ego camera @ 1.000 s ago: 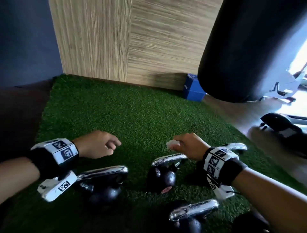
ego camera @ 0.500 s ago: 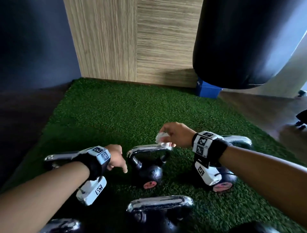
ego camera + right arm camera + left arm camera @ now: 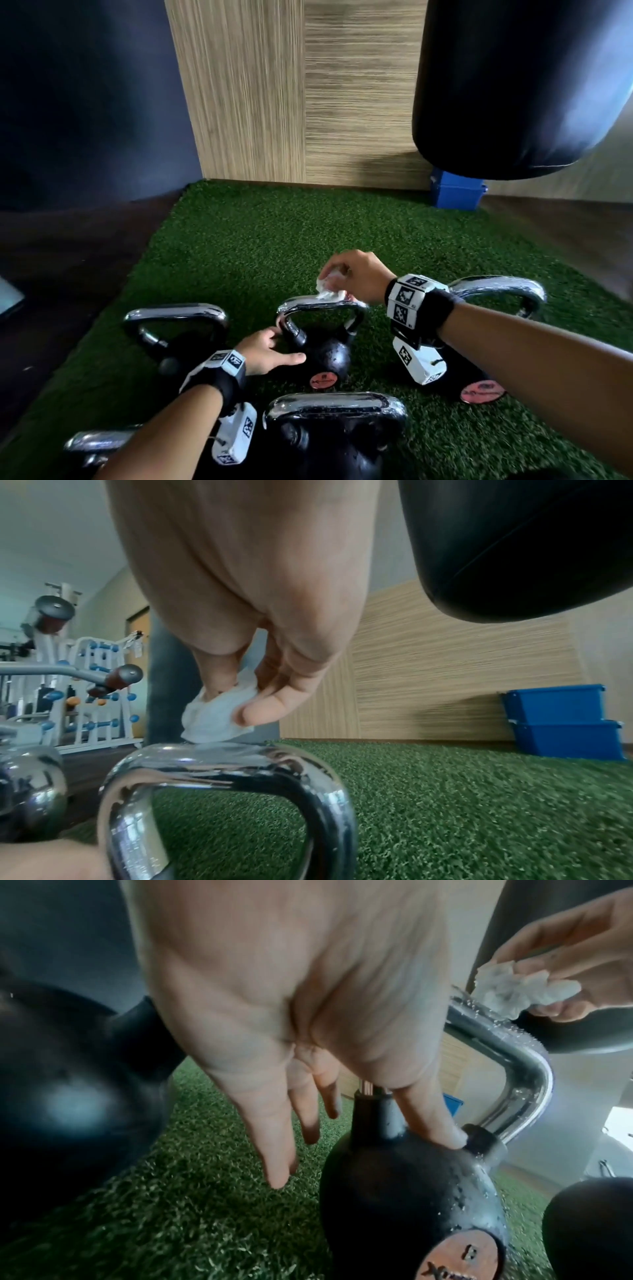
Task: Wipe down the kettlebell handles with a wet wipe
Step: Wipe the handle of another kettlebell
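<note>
With the right hand [image 3: 356,274] pinching the crumpled wet wipe [image 3: 330,289] on the middle kettlebell [image 3: 325,353] on the turf, wrap it round the chrome handle [image 3: 318,303] and stroke end to end while the left hand [image 3: 265,353], fingers loose, steadies the bell.

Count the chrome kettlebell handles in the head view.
5: middle one under the wet wipe, far left, far right, near centre, bottom left. More may sit below the frame.

Green grass mat [image 3: 260,240], wood wall [image 3: 294,89], big black bag [image 3: 513,85] hanging, two blue boxes [image 3: 561,721] stacked by the wall, dumbbell rack [image 3: 99,696]
</note>
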`<state>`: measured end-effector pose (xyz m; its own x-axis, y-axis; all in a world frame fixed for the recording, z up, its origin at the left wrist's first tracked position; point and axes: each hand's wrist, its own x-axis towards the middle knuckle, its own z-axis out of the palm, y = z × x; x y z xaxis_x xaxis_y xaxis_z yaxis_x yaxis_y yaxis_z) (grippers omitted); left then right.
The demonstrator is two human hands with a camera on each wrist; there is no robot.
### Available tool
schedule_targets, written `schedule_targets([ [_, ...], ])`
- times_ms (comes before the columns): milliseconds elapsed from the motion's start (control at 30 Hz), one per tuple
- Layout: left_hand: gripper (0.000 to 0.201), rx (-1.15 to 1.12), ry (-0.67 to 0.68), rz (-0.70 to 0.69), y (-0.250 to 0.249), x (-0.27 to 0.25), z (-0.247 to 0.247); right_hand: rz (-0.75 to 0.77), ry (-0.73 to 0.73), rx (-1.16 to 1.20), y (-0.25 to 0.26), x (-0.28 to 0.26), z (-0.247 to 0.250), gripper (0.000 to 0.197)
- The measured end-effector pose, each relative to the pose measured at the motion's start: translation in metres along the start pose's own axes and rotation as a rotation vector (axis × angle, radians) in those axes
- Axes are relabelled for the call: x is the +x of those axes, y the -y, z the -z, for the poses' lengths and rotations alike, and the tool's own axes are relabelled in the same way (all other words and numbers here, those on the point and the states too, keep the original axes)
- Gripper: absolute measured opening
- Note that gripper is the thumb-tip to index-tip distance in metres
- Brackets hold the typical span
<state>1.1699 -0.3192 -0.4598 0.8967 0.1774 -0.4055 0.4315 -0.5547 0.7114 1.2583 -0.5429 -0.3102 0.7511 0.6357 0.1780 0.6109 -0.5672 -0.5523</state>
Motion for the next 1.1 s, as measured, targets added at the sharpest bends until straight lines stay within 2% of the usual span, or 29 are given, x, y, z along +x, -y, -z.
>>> schedule_targets([
  [100,0.121,-0.096,0.007,0.009,-0.004,0.005,-0.011,-0.006,0.007,-0.036,0.006,0.003,-0.009,0.014],
  [200,0.120,-0.249,-0.035,0.028,-0.010,0.014,-0.025,0.068,0.059,-0.156,0.007,0.005,-0.014,0.021],
  [267,0.104,-0.293,-0.065,0.017,-0.014,0.016,-0.032,0.138,0.095,-0.251,0.009,0.004,-0.014,0.028],
  [367,0.058,-0.325,-0.132,-0.046,-0.014,0.022,-0.039,0.189,0.178,-0.358,0.009,0.005,-0.017,0.031],
  [500,0.042,-0.361,-0.102,-0.102,-0.005,0.033,-0.035,0.141,0.201,-0.364,0.011,0.010,-0.022,0.035],
  [600,0.029,-0.357,-0.044,-0.121,-0.003,0.038,-0.030,0.121,0.179,-0.442,0.011,0.012,-0.019,0.031],
  [733,0.033,-0.382,-0.038,-0.133,0.000,0.042,-0.032,0.060,0.142,-0.507,0.008,0.009,-0.016,0.014],
  [900,0.032,-0.398,-0.076,-0.144,0.003,0.042,-0.035,0.021,0.146,-0.382,0.012,0.002,-0.022,0.020],
  [1100,0.034,-0.396,-0.076,-0.122,0.000,0.038,-0.037,-0.113,0.137,-0.471,0.005,-0.008,-0.010,0.009],
])
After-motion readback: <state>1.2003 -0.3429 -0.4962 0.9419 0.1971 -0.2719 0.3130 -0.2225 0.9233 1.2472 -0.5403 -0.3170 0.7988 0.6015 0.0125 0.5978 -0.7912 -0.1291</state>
